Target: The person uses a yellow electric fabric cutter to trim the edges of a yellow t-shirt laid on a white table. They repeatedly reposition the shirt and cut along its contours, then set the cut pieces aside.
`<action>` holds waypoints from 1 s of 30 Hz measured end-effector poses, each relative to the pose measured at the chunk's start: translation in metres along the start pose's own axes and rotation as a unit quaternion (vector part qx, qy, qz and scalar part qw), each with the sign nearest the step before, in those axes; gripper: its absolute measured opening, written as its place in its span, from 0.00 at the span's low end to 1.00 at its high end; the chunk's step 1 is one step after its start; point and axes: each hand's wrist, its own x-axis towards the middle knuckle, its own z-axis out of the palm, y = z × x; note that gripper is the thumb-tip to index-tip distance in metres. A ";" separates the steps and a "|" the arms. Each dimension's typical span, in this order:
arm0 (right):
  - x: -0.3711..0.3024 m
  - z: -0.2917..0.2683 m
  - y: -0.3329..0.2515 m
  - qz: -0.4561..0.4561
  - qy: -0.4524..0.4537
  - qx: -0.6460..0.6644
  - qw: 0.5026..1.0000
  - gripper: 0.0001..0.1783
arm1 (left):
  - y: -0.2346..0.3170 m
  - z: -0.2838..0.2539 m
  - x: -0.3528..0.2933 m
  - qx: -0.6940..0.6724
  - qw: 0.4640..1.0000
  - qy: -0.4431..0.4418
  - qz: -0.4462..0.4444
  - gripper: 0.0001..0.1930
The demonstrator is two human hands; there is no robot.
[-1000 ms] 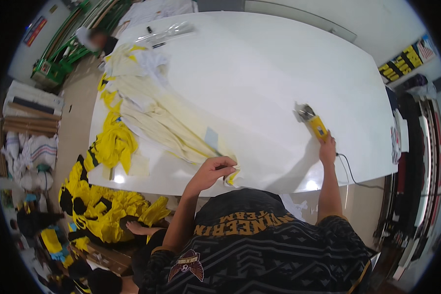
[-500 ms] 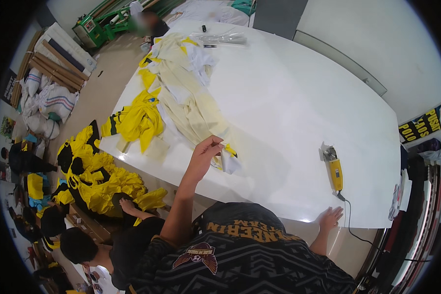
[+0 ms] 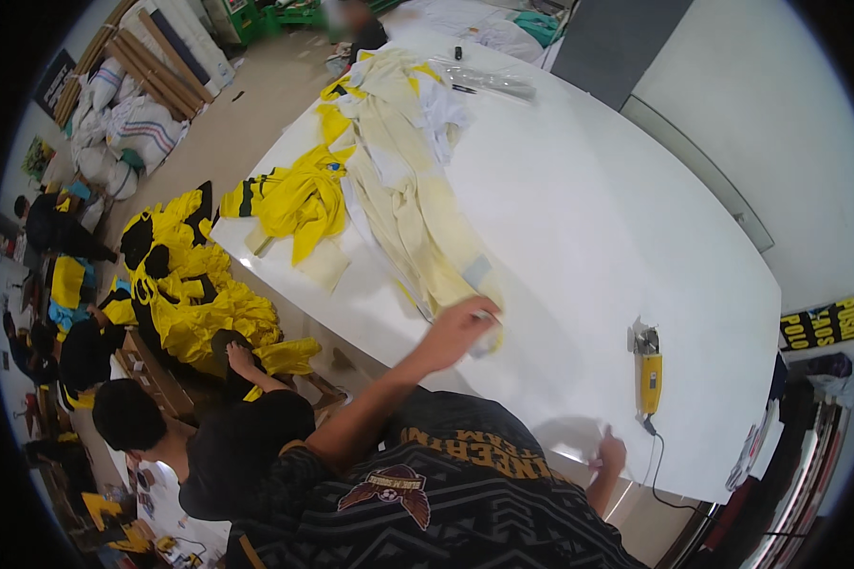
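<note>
My left hand (image 3: 457,334) is at the near end of a long heap of cream and white fabric (image 3: 403,204) on the white table (image 3: 579,247). Its fingers are bent and pinch the end of the fabric; a small yellow-edged bit shows blurred beneath them. My right hand (image 3: 611,451) is at the table's near edge, seen side-on, and its finger pose is unclear. A yellow cutting machine with a metal head (image 3: 649,379) lies beyond it, its cord trailing off the near edge. Yellow fabric pieces with dark stripes (image 3: 308,204) lie left of the cream heap.
A large pile of yellow and black fabric (image 3: 199,303) lies low on the left, where a co-worker (image 3: 161,427) has a hand on it. Clear plastic packaging (image 3: 491,82) rests at the table's far end. Sacks (image 3: 142,131) and cardboard tubes (image 3: 147,71) stand far left.
My left hand has moved right and nearer, with the fabric's end under it. My right hand was flat with fingers spread; it has drawn back to the table edge. The view has shifted.
</note>
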 end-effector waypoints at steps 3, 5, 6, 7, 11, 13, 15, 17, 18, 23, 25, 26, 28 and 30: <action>-0.110 -0.047 -0.172 -0.139 -0.258 0.228 0.929 0.41 | -0.027 0.054 0.008 0.150 0.958 -0.147 0.196 0.12; -0.153 -0.062 -0.238 -0.236 -0.358 0.328 0.842 0.43 | -0.009 0.086 0.007 0.144 0.913 -0.342 0.170 0.12; -0.183 -0.073 -0.262 -0.298 -0.366 0.363 0.803 0.41 | 0.000 0.100 0.006 0.143 0.887 -0.409 0.163 0.13; -0.214 -0.084 -0.286 -0.354 -0.377 0.399 0.757 0.39 | 0.010 0.111 0.006 0.146 0.856 -0.471 0.155 0.13; -0.244 -0.111 -0.302 -0.573 -0.273 0.217 0.742 0.24 | 0.057 0.097 0.006 0.186 0.852 -0.440 0.215 0.15; -0.197 -0.084 -0.258 -0.775 -0.004 0.103 0.624 0.21 | 0.080 0.069 0.016 0.056 0.930 -0.340 0.126 0.14; -0.265 -0.136 -0.280 -0.663 -0.180 -0.002 0.726 0.17 | 0.082 0.032 0.033 0.124 0.949 -0.216 0.192 0.13; -0.312 -0.179 -0.281 -0.596 -0.279 -0.062 0.751 0.15 | 0.043 -0.004 0.053 0.280 0.890 -0.191 0.304 0.19; -0.317 -0.191 -0.276 -0.598 -0.290 -0.068 0.744 0.15 | 0.024 -0.014 0.056 0.378 0.864 -0.201 0.265 0.20; -0.313 -0.243 -0.249 -0.740 -0.171 0.023 0.650 0.17 | -0.020 -0.033 0.079 0.571 0.781 -0.228 0.110 0.15; -0.295 -0.271 -0.233 -0.698 -0.155 0.023 0.699 0.17 | -0.002 -0.041 0.073 0.523 0.820 -0.175 0.156 0.11; -0.295 -0.285 -0.226 -0.713 -0.096 -0.004 0.695 0.16 | 0.007 -0.046 0.065 0.476 0.845 -0.118 0.214 0.10; -0.293 -0.316 -0.208 -0.668 -0.024 -0.035 0.743 0.15 | 0.056 -0.056 0.033 0.309 0.883 0.011 0.354 0.09; -0.225 -0.339 -0.179 -0.651 -0.034 0.002 0.759 0.18 | 0.121 -0.066 -0.021 0.250 0.887 0.072 0.381 0.10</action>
